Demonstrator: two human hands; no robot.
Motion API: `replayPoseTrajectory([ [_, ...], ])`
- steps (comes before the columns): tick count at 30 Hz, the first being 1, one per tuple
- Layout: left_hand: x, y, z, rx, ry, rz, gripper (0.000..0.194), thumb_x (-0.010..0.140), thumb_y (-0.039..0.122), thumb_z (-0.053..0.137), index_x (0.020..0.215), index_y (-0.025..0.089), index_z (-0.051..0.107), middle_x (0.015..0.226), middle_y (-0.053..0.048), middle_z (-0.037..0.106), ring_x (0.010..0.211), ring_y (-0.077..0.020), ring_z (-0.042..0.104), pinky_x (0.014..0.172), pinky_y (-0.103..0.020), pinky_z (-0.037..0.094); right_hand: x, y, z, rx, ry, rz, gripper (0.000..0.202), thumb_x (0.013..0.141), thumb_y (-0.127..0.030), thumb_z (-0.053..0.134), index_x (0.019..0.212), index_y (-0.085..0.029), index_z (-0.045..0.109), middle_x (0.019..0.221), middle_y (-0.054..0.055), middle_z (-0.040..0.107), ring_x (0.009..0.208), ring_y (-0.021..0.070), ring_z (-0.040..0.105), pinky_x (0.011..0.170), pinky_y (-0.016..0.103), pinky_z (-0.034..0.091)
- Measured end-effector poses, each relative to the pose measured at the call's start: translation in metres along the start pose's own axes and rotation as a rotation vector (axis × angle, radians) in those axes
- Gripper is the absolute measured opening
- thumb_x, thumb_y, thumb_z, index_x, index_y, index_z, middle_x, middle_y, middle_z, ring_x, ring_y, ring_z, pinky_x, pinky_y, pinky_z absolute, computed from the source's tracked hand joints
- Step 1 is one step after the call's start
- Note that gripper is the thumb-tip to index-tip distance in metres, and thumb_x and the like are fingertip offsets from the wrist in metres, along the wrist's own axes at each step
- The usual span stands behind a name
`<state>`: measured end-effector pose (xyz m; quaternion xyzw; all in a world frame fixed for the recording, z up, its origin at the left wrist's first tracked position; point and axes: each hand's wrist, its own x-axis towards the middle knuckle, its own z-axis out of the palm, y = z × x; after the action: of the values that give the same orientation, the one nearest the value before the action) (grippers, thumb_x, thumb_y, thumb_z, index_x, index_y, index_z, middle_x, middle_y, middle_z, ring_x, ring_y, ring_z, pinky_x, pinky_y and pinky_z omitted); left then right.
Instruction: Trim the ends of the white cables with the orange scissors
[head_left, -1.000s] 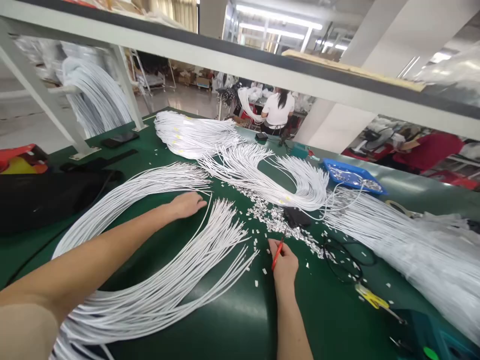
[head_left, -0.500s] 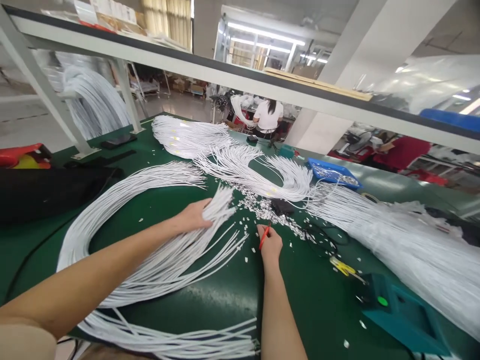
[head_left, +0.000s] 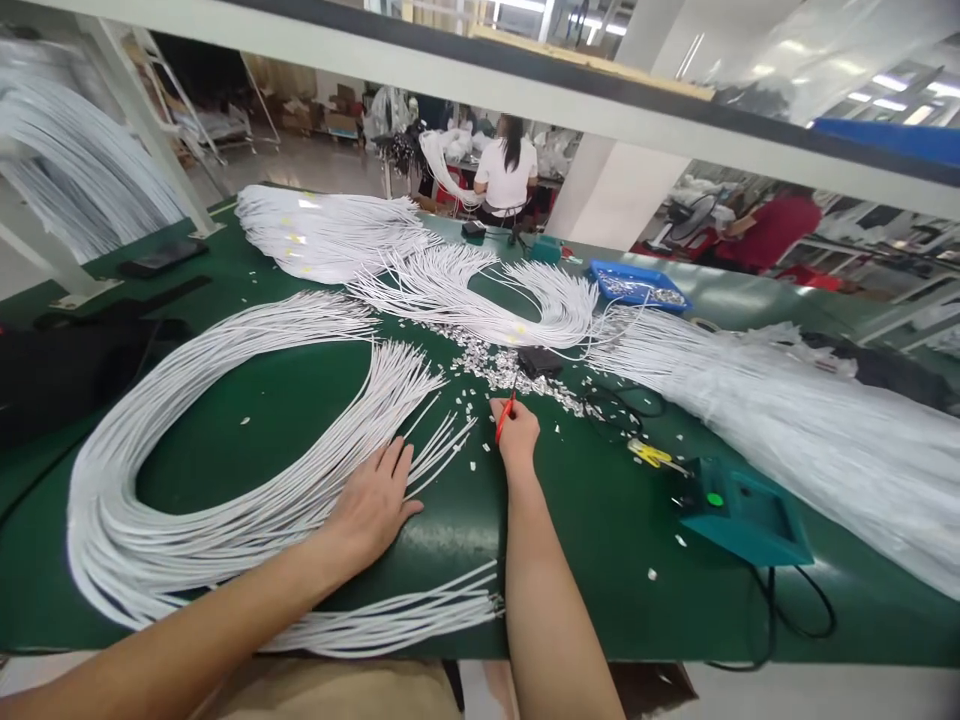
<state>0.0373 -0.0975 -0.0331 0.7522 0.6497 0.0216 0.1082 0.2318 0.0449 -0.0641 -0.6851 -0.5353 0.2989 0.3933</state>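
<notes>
White cable loop (head_left: 105,490): curved over the left part of the bench (head_left: 585,610), its bend toward the near left corner, both sets of free ends pointing at the middle.
Left hand (head_left: 371,510): palm down on the loop's nearer side, fingers stretched out and slightly spread, wrapped round nothing, thumb out to the right.
Right hand (head_left: 520,440): fingers curled tight around a red-handled tool (head_left: 505,418), its tip toward the far edge.
Smaller cable group (head_left: 405,620): along the near edge.
Silver pieces (head_left: 491,365): strewn just beyond the right hand.
Blue tray (head_left: 621,273): by the far edge, holding small silver bits.
Teal device (head_left: 739,540): toward the near edge, yellow-handled tool (head_left: 651,453) beside it.
</notes>
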Motion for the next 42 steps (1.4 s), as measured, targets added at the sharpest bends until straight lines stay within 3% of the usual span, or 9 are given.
replayPoseTrajectory([
  [3,-0.002,0.004,0.014,0.067,0.028,0.019,0.055,0.093,0.029,0.041,0.143,0.005,0.04,0.146,-0.023,0.044,0.121,-0.0376,0.051,0.101,-0.048,0.041,-0.001,0.0,0.0,0.013,-0.003,0.006,0.036,0.073,-0.048,0.055,0.083,-0.017,0.072,0.08,0.006,0.07,0.073,0.0189,0.057,0.07,0.028,0.042],
  [8,0.007,0.009,0.0,0.091,-0.128,0.059,0.055,0.085,0.001,0.031,0.138,0.006,0.044,0.119,-0.02,0.061,0.104,-0.0302,0.058,0.092,-0.041,0.045,-0.001,0.0,0.001,0.046,-0.006,-0.001,0.035,0.072,-0.047,0.056,0.081,-0.017,0.071,0.078,0.005,0.07,0.072,0.0185,0.057,0.069,0.028,0.041],
  [11,0.016,0.014,-0.008,0.045,-0.179,0.028,0.041,0.078,0.0,0.041,0.115,0.003,0.058,0.105,-0.021,0.062,0.099,-0.0329,0.059,0.085,-0.042,0.045,-0.002,0.001,0.001,0.071,-0.002,-0.009,0.034,0.071,-0.048,0.058,0.078,-0.017,0.071,0.077,0.005,0.069,0.07,0.0179,0.056,0.067,0.028,0.041],
  [16,0.033,0.002,-0.03,-0.113,-0.128,-0.063,0.026,0.08,0.009,0.042,0.102,0.009,0.057,0.104,-0.02,0.062,0.09,-0.0309,0.062,0.075,-0.04,0.046,-0.002,0.002,0.0,0.11,0.01,-0.008,0.03,0.069,-0.046,0.061,0.075,-0.018,0.071,0.07,0.003,0.065,0.068,0.0177,0.054,0.067,0.028,0.04],
  [20,0.045,-0.013,-0.068,-0.417,-0.12,-0.017,0.017,0.087,0.026,0.041,0.096,0.02,0.055,0.092,-0.005,0.068,0.08,-0.0186,0.066,0.068,-0.028,0.049,-0.002,-0.003,0.001,0.185,-0.007,0.019,0.031,0.067,-0.047,0.064,0.073,-0.018,0.07,0.064,0.001,0.06,0.065,0.0166,0.05,0.064,0.029,0.039],
  [24,0.063,-0.014,-0.093,-1.24,-0.159,-0.013,0.018,0.078,0.033,0.063,0.083,0.016,0.062,0.085,-0.005,0.068,0.079,-0.0158,0.065,0.071,-0.027,0.049,-0.008,-0.026,0.002,0.34,-0.121,0.033,0.039,0.068,-0.055,0.064,0.069,-0.016,0.066,0.062,0.001,0.058,0.058,0.0137,0.049,0.059,0.027,0.04],
  [28,0.083,-0.015,-0.088,-1.419,-0.192,-0.103,0.025,0.07,0.035,0.075,0.082,0.014,0.067,0.078,-0.004,0.066,0.073,-0.0138,0.062,0.066,-0.025,0.047,-0.015,-0.057,-0.003,0.583,-0.358,-0.019,0.033,0.066,-0.048,0.073,0.063,-0.016,0.066,0.059,0.0,0.057,0.056,0.0098,0.048,0.057,0.025,0.039],
  [31,0.093,-0.018,-0.079,-1.37,-0.245,-0.092,0.024,0.068,0.033,0.077,0.08,0.015,0.066,0.07,0.0,0.063,0.065,-0.0112,0.056,0.059,-0.023,0.04,-0.016,-0.068,-0.008,0.702,-0.36,0.018,0.029,0.066,-0.044,0.076,0.064,-0.016,0.067,0.06,-0.001,0.057,0.054,0.0084,0.047,0.054,0.024,0.036],
  [42,0.11,-0.013,-0.051,-1.393,-0.332,-0.071,0.025,0.072,0.032,0.076,0.083,0.016,0.06,0.078,-0.002,0.067,0.073,-0.0125,0.061,0.06,-0.023,0.041,-0.029,-0.048,0.007,0.919,-0.445,0.171,0.021,0.064,-0.035,0.078,0.069,-0.017,0.069,0.061,-0.002,0.056,0.061,0.0102,0.049,0.064,0.026,0.039],
])
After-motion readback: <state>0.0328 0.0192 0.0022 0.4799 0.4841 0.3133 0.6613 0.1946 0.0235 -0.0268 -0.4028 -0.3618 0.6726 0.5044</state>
